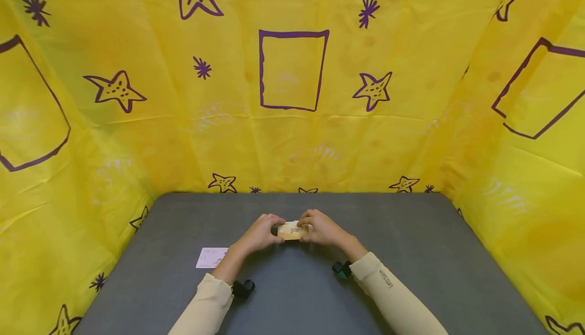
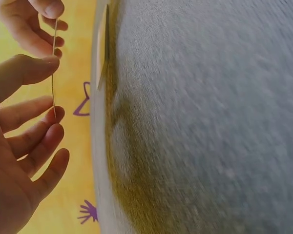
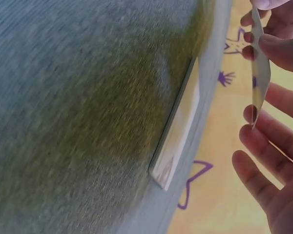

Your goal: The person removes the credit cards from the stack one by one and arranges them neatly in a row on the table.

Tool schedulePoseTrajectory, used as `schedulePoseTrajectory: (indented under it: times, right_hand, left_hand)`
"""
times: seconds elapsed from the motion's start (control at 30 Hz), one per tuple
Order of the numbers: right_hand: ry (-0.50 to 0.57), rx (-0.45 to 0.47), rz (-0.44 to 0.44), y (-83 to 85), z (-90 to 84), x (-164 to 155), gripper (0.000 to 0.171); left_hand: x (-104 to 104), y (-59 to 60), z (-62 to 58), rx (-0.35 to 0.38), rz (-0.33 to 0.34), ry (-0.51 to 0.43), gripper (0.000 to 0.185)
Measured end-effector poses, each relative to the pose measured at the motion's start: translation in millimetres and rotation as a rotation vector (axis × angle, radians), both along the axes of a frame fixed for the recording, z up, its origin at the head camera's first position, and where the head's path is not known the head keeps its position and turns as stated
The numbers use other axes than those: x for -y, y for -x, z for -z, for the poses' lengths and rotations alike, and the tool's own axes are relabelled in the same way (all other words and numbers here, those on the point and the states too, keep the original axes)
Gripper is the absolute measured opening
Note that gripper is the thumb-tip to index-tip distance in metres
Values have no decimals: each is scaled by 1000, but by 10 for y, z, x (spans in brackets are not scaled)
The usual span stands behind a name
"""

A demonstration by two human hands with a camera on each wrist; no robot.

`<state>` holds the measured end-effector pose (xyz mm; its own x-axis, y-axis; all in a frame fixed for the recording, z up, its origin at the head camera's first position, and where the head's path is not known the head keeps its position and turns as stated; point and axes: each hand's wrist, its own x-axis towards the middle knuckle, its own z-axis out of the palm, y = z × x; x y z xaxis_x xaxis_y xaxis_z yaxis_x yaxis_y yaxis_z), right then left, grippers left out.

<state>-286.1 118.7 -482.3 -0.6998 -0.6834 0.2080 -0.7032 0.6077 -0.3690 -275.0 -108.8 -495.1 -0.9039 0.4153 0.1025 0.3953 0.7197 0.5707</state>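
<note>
A thin, pale yellow card (image 1: pixel 289 231) with printing on it is held between both hands, above the grey table. My left hand (image 1: pixel 261 232) pinches its left end between thumb and fingers. At the opposite end, my right hand (image 1: pixel 323 227) pinches it in the same way. Seen edge-on, the card (image 2: pixel 53 87) looks like a thin line in the left wrist view, while the right wrist view shows the card (image 3: pixel 260 78) at a slant. Below the hands, a flat rectangular piece with a pale top and dark edge (image 3: pixel 178 131) lies on the table.
A pinkish-white printed card (image 1: pixel 211 257) lies on the grey table (image 1: pixel 292 294), left of the hands and partly covered by the left forearm. Yellow cloth (image 1: pixel 292 137) with purple drawings surrounds the table at the back and sides.
</note>
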Motion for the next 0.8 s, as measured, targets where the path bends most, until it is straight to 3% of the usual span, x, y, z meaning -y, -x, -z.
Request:
schedulePoseTrajectory:
  times: [0.13,0.27,0.5,0.8]
  right_hand:
    - [-4,8,14,-15,7,59,32]
    - [-3,34,11,-6,14,150,35]
    - [-17,41,12,7,-1,294,40]
    - [-29,73,17,-15,6,413,46]
  left_hand:
    - [69,-23,14,15,12,-6,57]
    - [159,-54,0,2,22,-13,50]
    - [281,-112,-53,-19,-2,-2,49]
    - [365,-177,-87,15,-47,19,48]
